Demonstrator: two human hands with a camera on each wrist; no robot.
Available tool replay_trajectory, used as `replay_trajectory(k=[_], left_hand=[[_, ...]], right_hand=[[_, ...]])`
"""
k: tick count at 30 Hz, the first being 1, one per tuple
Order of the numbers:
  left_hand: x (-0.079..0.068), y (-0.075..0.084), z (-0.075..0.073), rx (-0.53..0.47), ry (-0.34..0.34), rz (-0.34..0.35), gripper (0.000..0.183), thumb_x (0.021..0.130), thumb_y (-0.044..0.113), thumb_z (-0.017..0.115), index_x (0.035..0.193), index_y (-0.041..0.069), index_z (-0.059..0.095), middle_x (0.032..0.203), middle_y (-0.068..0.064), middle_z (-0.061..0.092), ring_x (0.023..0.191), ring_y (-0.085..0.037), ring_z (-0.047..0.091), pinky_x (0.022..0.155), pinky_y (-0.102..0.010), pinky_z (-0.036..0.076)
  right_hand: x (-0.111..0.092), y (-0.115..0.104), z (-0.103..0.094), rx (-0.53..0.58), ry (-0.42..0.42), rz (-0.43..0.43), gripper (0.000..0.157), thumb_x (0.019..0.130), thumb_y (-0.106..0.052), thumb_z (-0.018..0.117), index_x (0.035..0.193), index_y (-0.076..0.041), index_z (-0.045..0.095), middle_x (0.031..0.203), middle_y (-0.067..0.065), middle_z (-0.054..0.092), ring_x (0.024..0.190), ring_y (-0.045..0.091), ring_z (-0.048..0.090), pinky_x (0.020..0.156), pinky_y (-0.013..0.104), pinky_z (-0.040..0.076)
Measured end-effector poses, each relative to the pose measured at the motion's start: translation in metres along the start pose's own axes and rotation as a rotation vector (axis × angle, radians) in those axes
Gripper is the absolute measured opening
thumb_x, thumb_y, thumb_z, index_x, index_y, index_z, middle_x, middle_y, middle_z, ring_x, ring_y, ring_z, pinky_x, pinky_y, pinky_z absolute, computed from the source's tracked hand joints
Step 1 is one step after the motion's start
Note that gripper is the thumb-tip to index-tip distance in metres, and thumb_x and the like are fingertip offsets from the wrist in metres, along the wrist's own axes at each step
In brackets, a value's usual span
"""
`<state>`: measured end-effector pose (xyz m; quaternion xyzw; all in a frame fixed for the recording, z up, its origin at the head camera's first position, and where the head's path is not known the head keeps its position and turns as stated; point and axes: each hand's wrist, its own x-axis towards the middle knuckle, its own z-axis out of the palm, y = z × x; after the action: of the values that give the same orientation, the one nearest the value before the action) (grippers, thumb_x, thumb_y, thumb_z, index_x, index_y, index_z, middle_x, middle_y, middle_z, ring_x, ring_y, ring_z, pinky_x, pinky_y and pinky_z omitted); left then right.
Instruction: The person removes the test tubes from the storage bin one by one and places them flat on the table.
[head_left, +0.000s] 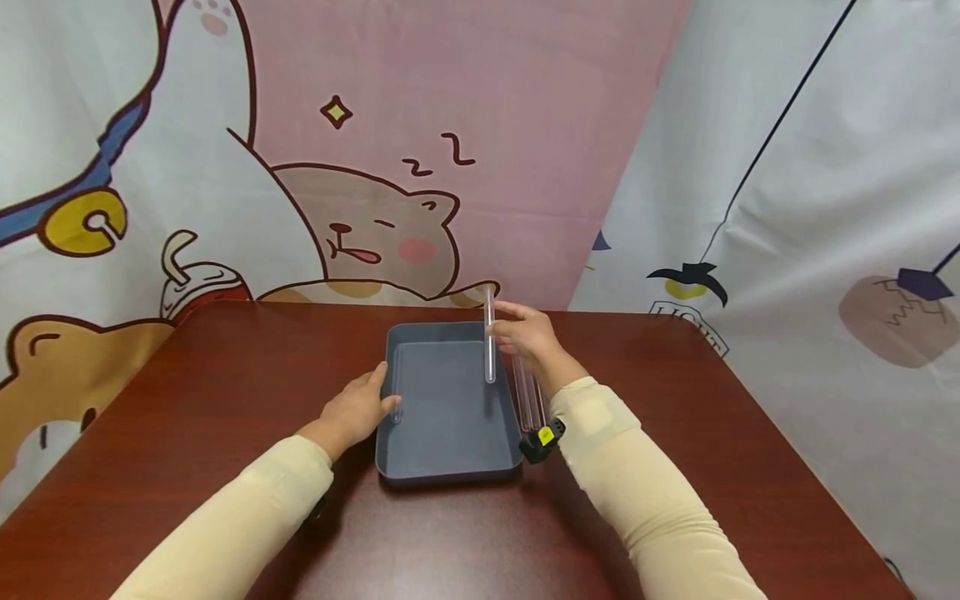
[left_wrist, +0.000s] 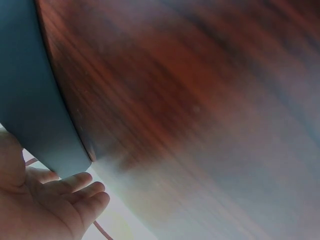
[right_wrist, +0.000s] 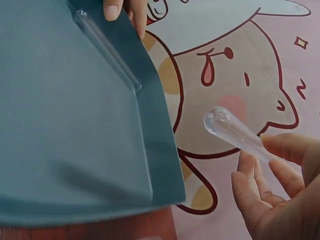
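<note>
A grey rectangular tray [head_left: 450,425] lies on the table. At its left wall my left hand [head_left: 352,410] holds on, thumb over the rim and fingers along the outside, as the left wrist view also shows from below. Above the tray's right side, my right hand [head_left: 528,337] pinches a clear test tube [head_left: 490,354] between thumb and fingers, nearly upright with its rounded end [right_wrist: 217,121] down. Another clear test tube [right_wrist: 109,49] lies inside the tray along the left wall. Several more clear tubes [head_left: 528,398] lie beside the tray on the right, partly hidden by my right arm.
The brown wooden table [head_left: 247,375] extends to both sides of the tray. Behind it hangs a printed cartoon cloth [head_left: 547,167]. A black strap device with a yellow mark [head_left: 545,436] sits on my right wrist.
</note>
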<state>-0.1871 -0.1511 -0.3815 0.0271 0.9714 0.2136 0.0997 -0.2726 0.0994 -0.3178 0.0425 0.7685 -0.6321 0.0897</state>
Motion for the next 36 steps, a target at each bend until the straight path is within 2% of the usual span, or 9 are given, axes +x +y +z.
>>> replay_trajectory(k=[9,16,23,32,36], left_hand=[[0.001,-0.001,0.001,0.014,0.007,0.007,0.073,0.101,0.033,0.051,0.153,-0.001,0.015,0.153,-0.026,0.029,0.139,-0.043,0.029,0.108,-0.057,0.031],[0.001,0.000,0.000,-0.003,-0.006,0.013,0.073,0.101,0.034,0.050,0.153,-0.001,0.014,0.153,-0.026,0.028,0.139,-0.043,0.028,0.109,-0.057,0.030],[-0.001,-0.001,-0.003,-0.013,-0.007,0.015,0.072,0.101,0.032,0.050,0.153,-0.002,0.014,0.153,-0.027,0.027,0.140,-0.044,0.028,0.109,-0.057,0.029],[0.002,-0.003,0.002,-0.010,-0.007,0.023,0.072,0.101,0.033,0.050,0.153,-0.001,0.013,0.153,-0.026,0.028,0.140,-0.043,0.028,0.109,-0.057,0.029],[0.002,-0.005,0.001,-0.022,-0.004,0.024,0.072,0.101,0.033,0.050,0.154,0.000,0.013,0.153,-0.026,0.028,0.140,-0.043,0.027,0.109,-0.057,0.030]], right_hand=[[-0.004,0.003,-0.024,0.023,0.038,0.001,0.051,0.088,-0.004,0.067,0.137,-0.013,0.056,0.105,0.012,0.067,0.079,0.013,0.066,0.094,0.046,0.050],[-0.006,0.004,-0.039,0.021,0.064,0.019,0.052,0.088,-0.004,0.068,0.138,-0.014,0.056,0.105,0.010,0.067,0.080,0.011,0.066,0.089,0.037,0.054],[-0.011,0.006,-0.049,0.041,0.059,-0.002,0.053,0.089,-0.003,0.066,0.139,-0.010,0.053,0.089,0.002,0.068,0.075,0.009,0.066,0.095,0.043,0.050],[-0.010,0.014,-0.064,0.023,0.064,-0.002,0.054,0.089,-0.003,0.065,0.141,-0.008,0.051,0.083,-0.002,0.067,0.073,0.007,0.066,0.093,0.040,0.051],[-0.009,0.017,-0.068,0.010,0.068,0.008,0.055,0.089,-0.003,0.065,0.141,-0.010,0.051,0.089,0.001,0.067,0.076,0.009,0.066,0.092,0.039,0.052]])
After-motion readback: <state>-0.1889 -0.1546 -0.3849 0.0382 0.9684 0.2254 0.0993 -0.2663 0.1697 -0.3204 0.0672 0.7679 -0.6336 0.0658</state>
